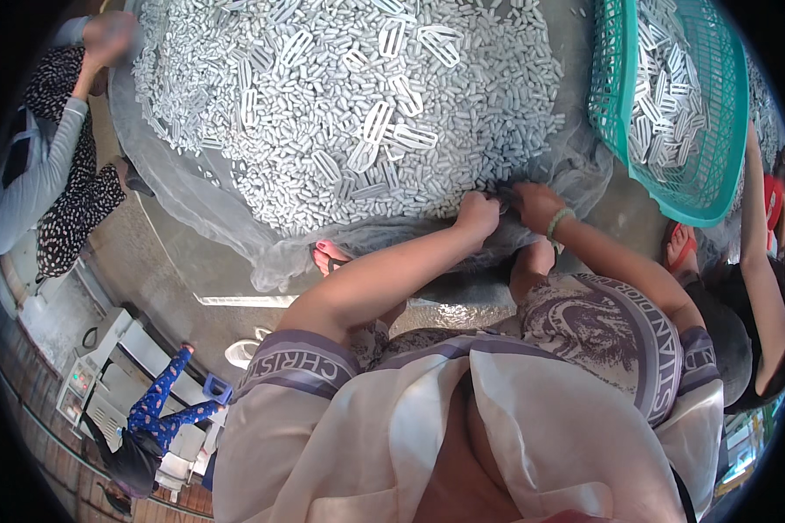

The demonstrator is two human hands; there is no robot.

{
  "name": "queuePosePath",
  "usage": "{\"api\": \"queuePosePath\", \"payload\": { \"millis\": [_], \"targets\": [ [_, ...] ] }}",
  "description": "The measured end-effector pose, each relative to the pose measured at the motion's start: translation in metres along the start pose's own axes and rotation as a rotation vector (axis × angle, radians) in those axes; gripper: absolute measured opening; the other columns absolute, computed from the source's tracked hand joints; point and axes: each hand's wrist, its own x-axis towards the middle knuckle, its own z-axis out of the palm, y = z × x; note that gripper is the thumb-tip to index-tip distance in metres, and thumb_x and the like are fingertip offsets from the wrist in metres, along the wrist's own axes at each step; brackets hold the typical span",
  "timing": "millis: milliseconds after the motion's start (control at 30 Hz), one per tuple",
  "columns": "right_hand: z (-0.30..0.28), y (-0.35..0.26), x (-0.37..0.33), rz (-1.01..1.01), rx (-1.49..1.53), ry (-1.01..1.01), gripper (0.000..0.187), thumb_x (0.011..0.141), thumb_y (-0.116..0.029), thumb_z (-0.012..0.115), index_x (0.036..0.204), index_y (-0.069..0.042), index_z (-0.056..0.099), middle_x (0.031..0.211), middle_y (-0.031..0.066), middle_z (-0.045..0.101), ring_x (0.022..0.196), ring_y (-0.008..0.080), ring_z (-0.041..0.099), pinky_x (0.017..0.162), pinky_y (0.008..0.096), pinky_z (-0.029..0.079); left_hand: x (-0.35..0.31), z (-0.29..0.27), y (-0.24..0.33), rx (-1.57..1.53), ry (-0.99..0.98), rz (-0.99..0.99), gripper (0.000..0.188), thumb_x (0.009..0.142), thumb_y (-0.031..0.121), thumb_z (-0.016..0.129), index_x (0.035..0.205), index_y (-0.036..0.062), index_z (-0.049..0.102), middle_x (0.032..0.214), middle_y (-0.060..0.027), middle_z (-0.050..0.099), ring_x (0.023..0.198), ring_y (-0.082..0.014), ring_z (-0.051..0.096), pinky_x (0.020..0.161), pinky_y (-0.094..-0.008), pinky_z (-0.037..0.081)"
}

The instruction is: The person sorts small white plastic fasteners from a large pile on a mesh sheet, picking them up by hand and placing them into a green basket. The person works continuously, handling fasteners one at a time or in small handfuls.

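A wide heap of small silvery pieces [323,113] lies on a grey mesh sheet [270,257] in front of me. Flat oval slotted pieces [377,122] are scattered over the top of it. My left hand [479,218] is closed at the near right edge of the heap, with the forearm reaching in from the left. Close beside it, my right hand [537,207], with a beaded bracelet on the wrist, is also closed. A small dark thing [504,197] shows between the two hands, too unclear to name; both seem to grip it.
A teal plastic basket [624,105] holding slotted pieces stands tilted at the right. Another person's blurred hand [112,39] is at the heap's far left. A person's arm [763,288] reaches up at the right. Someone in blue patterned trousers [159,397] is by a white machine [96,366].
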Motion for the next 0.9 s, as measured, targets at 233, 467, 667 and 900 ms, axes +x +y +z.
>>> {"api": "queuePosePath", "payload": {
  "millis": [233,467,667,900],
  "targets": [
    [0.01,0.013,0.008,-0.09,-0.062,0.047,0.021,0.076,-0.011,0.053,0.095,-0.003,0.059,0.091,0.0218,0.061,0.089,0.0395,0.057,0.077,0.0473,0.045,0.01,0.015,-0.004,0.179,0.157,0.026,0.022,0.078,0.011,0.052,0.08,-0.01,0.059,0.065,-0.0175,0.058,0.056,-0.027,0.057,0.051,-0.0375,0.043],
    [0.004,0.011,-0.001,-0.1,0.082,0.122,0.019,0.078,-0.013,0.055,0.093,-0.002,0.06,0.084,0.0209,0.061,0.084,0.0385,0.058,0.074,0.0458,0.045,-0.016,-0.037,0.049,0.026,-0.254,-0.209,0.021,0.084,0.021,0.052,0.075,0.0023,0.053,0.057,-0.0057,0.049,0.039,-0.0121,0.038,0.034,-0.0283,0.026],
    [-0.007,0.013,-0.006,-0.093,0.374,0.032,0.019,0.08,-0.015,0.058,0.088,0.001,0.058,0.071,0.0166,0.061,0.064,0.03,0.059,0.06,0.0394,0.045,-0.017,-0.05,0.047,0.09,-0.309,-0.117,0.022,0.087,0.023,0.052,0.085,0.0021,0.058,0.059,-0.0038,0.05,0.044,-0.0093,0.041,0.038,-0.0249,0.03],
    [-0.032,0.007,-0.014,-0.031,0.841,-0.161,0.02,0.085,-0.01,0.054,0.102,-0.001,0.051,0.072,0.0092,0.062,0.057,0.0147,0.056,0.055,0.0294,0.046,-0.024,-0.08,0.082,0.392,-0.615,0.141,0.018,0.081,0.017,0.059,0.088,0.0007,0.059,0.072,-0.0068,0.06,0.062,-0.0114,0.058,0.053,-0.0249,0.044]
  ]
}}
